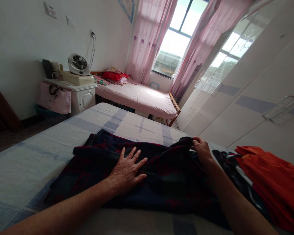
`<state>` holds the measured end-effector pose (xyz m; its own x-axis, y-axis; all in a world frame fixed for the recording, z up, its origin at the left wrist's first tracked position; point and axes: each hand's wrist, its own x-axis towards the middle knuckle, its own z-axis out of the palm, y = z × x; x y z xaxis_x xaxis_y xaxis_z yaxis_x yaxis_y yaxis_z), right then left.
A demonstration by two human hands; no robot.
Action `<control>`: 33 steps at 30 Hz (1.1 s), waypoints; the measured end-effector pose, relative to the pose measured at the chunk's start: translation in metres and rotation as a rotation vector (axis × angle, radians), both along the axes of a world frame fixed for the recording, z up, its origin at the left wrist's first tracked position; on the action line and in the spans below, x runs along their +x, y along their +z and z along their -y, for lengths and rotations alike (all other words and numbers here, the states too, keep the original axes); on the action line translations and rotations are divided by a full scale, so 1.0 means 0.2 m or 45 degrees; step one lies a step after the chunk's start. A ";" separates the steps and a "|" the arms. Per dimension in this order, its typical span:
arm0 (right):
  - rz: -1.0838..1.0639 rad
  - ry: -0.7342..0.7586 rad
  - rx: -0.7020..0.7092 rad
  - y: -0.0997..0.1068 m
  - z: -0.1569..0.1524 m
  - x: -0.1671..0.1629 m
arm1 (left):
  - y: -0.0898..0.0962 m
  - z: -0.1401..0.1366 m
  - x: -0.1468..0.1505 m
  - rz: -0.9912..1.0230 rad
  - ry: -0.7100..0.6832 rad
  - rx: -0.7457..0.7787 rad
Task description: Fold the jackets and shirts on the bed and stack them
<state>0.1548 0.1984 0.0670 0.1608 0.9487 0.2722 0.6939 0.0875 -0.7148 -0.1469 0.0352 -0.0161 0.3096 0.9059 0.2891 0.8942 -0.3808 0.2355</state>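
A dark garment [166, 182] with a navy, green and red plaid pattern lies spread and partly folded on the bed [22, 166]. Its exact kind cannot be made out. My left hand [127, 169] rests flat on the middle of the cloth, fingers spread. At the garment's far right corner, my right hand [202, 148] pinches the edge, and the cloth there is slightly lifted and bunched. The folded far edge runs from the left side across to my right hand.
Right of the garment is a pile of clothes with an orange garment [271, 179] on top. White wardrobes [254, 88] line the right side. Beyond stand a second bed [142, 98] with pink sheets and a white cabinet [84, 98] bearing a fan [78, 63].
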 end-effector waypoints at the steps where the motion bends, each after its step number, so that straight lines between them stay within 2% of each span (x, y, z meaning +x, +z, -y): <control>1: -0.101 0.015 0.088 0.03 0.03 -0.02 | 0.00 0.00 0.00 -0.003 0.001 -0.006; 4: -0.293 0.032 0.456 0.14 0.23 -0.05 | 0.02 0.00 0.01 -0.038 0.016 -0.025; 6: -0.176 -0.002 0.651 0.17 0.45 -0.05 | 0.03 0.01 0.01 -0.078 0.028 -0.033; 9: 0.163 0.013 0.832 0.10 0.82 -0.03 | 0.04 0.01 0.01 -0.125 0.028 -0.034; 10: 0.317 0.138 0.856 0.06 0.92 -0.01 | 0.04 0.01 0.01 -0.135 0.025 -0.030; 12: 0.544 0.510 0.805 -0.03 1.08 0.02 | 0.04 0.01 0.01 -0.151 0.024 -0.021; 14: 0.643 0.773 0.714 -0.09 1.15 0.06 | 0.03 0.00 0.01 -0.161 0.019 -0.008; 15: 0.646 0.783 0.680 -0.10 1.15 0.07 | 0.03 0.00 0.01 -0.165 0.016 0.003; 17: 0.622 0.602 0.590 -0.10 1.09 0.11 | 0.03 0.00 0.00 -0.173 0.014 0.037; 19: 0.650 0.356 0.383 -0.08 0.96 0.16 | 0.03 -0.01 -0.02 -0.184 0.003 0.066; 20: 0.699 0.291 0.252 -0.08 0.89 0.20 | 0.04 -0.01 -0.04 -0.190 0.001 0.072; 23: 0.857 0.325 -0.044 -0.09 0.67 0.33 | 0.08 -0.02 -0.12 -0.225 0.012 0.086; 25: 0.895 0.356 -0.132 -0.13 0.55 0.40 | 0.11 -0.02 -0.17 -0.250 0.032 0.106; 30: 0.658 0.515 -0.088 -0.20 0.33 0.44 | 0.16 -0.05 -0.21 -0.277 0.060 0.135; 31: 0.575 0.513 -0.033 -0.19 0.31 0.43 | 0.16 -0.05 -0.22 -0.283 0.072 0.152; 33: 0.412 0.360 0.146 -0.16 0.28 0.41 | 0.17 -0.07 -0.22 -0.275 0.118 0.250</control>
<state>0.2377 0.1425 0.0341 -0.2115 0.9037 0.3722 0.8178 0.3722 -0.4390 -0.1907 0.0492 0.0171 0.3015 0.8664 0.3979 0.9486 -0.3147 -0.0335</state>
